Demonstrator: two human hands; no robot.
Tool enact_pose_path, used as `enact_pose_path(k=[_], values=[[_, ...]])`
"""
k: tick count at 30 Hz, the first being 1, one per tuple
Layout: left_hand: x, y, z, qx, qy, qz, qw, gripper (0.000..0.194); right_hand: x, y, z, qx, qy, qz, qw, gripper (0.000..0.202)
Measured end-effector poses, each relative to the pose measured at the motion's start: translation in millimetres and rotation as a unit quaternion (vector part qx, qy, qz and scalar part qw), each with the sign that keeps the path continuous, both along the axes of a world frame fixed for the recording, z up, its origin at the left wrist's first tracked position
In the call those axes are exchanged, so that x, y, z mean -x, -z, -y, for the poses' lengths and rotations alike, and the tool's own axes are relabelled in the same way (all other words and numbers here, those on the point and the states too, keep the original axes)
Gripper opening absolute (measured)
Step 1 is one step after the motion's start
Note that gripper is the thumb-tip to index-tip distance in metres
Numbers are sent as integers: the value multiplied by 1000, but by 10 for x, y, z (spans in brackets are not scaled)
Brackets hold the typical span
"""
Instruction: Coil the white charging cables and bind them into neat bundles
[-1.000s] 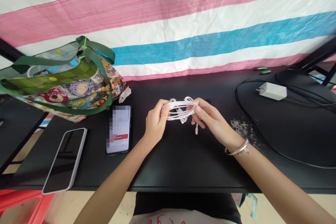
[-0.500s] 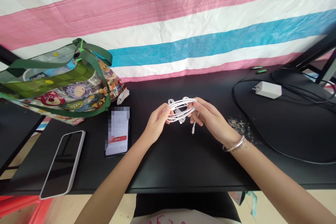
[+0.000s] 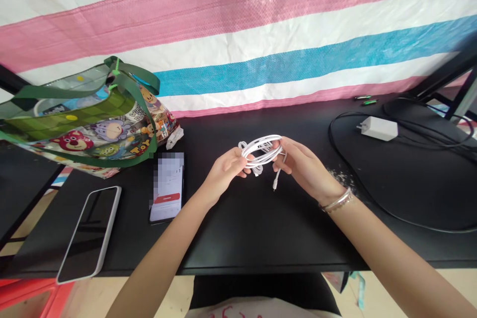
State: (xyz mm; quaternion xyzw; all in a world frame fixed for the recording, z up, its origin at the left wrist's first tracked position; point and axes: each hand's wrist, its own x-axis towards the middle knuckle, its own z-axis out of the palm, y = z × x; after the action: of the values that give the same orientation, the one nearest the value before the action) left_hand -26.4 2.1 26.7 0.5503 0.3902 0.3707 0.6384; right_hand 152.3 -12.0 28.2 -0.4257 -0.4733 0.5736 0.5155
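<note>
A white charging cable (image 3: pixel 262 158), wound into several loops, is held between my two hands above the black table (image 3: pixel 246 238). My left hand (image 3: pixel 229 169) pinches the left side of the loops between thumb and fingers. On the opposite side, my right hand (image 3: pixel 300 166) grips the loops, with a bracelet on that wrist. One cable end with its plug (image 3: pixel 275 185) hangs down below my right fingers. More of the cable is bunched behind the loops, partly hidden by them.
Left of my hands lie a lit phone (image 3: pixel 168 189) and a white-edged phone (image 3: pixel 89 233). Behind them stands a cartoon-print bag (image 3: pixel 112 129) with green handles. At right are a white power adapter (image 3: pixel 379 128), a black cord (image 3: pixel 357 184) and small green items (image 3: pixel 369 102).
The cable loops have tilted and opened slightly, their right side raised. My right hand has shifted a little to the right; my left hand's fingers have moved slightly on the loops.
</note>
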Motion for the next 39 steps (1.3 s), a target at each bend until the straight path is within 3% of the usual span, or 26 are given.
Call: enact_pose_path(k=[18,29,39], values=[[-6,11,-1,7,-13,29,999,56,-30,-24,3,32,-48,-50,997,45],[-2,28,-10,45,-18,28,998,52,-38,-21,-5,67,-52,-127,988,38],[-10,75,-28,76,-54,43,995,51,-19,-13,22,42,-70,-107,991,39]])
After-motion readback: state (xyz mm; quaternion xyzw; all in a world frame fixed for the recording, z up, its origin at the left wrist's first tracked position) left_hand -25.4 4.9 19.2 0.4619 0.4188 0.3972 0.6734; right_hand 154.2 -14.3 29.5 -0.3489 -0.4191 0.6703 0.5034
